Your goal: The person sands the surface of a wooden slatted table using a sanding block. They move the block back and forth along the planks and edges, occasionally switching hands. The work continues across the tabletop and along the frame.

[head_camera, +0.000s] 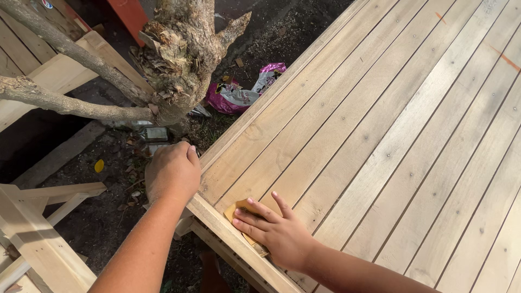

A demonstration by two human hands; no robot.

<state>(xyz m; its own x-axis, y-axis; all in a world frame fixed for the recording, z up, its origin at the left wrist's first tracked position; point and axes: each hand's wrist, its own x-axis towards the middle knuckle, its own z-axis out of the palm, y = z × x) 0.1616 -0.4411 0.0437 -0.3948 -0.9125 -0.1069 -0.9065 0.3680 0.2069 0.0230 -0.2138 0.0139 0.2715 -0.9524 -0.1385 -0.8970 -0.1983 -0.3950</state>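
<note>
A large panel of pale wooden planks (380, 125) fills the right side of the head view, tilted with its framed edge running diagonally. My right hand (274, 230) lies flat near the panel's lower corner, fingers pressing a tan piece of sandpaper (237, 210) onto the planks. My left hand (172, 172) is curled over the panel's outer edge rail (209, 209), gripping it from the left side. Both forearms reach in from the bottom of the view.
A rough tree trunk (182, 54) with two bare branches stands just left of the panel. A crumpled pink and white bag (239, 92) lies on the dirt by it. Other pale wooden frames (32, 239) sit at the lower left and upper left.
</note>
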